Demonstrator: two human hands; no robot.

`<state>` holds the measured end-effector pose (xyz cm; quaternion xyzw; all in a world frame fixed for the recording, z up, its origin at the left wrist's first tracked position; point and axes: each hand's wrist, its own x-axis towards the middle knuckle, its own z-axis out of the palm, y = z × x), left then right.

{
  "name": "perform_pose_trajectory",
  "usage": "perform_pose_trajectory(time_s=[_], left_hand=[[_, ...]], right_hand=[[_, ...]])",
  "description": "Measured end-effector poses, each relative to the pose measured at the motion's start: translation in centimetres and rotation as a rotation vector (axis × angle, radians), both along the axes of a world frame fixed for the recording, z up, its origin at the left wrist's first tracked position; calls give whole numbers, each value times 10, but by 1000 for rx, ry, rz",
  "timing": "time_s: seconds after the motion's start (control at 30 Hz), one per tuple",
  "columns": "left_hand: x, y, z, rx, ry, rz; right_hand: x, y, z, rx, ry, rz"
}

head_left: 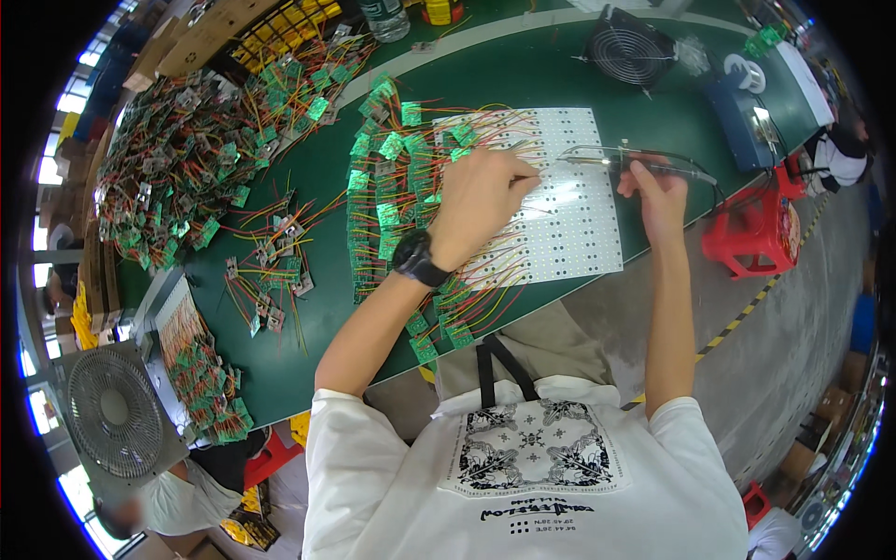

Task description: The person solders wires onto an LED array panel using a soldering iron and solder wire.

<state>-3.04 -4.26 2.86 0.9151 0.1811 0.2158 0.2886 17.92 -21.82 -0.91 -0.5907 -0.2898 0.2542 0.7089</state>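
Note:
My left hand (481,198), with a black watch on the wrist, is closed in a pinch above a white panel (593,233) dotted with small pads. What its fingertips grip is too small to make out. Thin red and yellow wires (499,266) run onto the panel from rows of small green circuit boards (386,217) beside and under this hand. My right hand (658,196) is closed around a soldering iron (611,159) with a thin metal feed tube. Its tip points left over the panel, close to my left fingertips.
A big heap of wired boards (168,173) lies at the far left, with a smaller cluster (280,252) nearer. Far right are a small black fan (630,51), a blue box (742,121) and a wire spool (745,73). A red stool (751,233) stands beside the green table (317,373).

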Motion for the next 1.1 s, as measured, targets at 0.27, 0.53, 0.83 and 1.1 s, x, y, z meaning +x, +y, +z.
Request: perform_pose_trajectory(time_s=[0.27, 0.53, 0.83, 1.1], left_hand=[[5, -6, -18, 143, -71, -8], [8, -8, -11, 143, -228, -159], [3, -9, -17, 125, -45, 14], [6, -9, -20, 114, -73, 64]], right_hand=[[-3, 2, 0, -25, -46, 22], [-3, 2, 1, -19, -40, 31], [-2, 0, -1, -31, -44, 41], [-3, -1, -1, -22, -38, 55]])
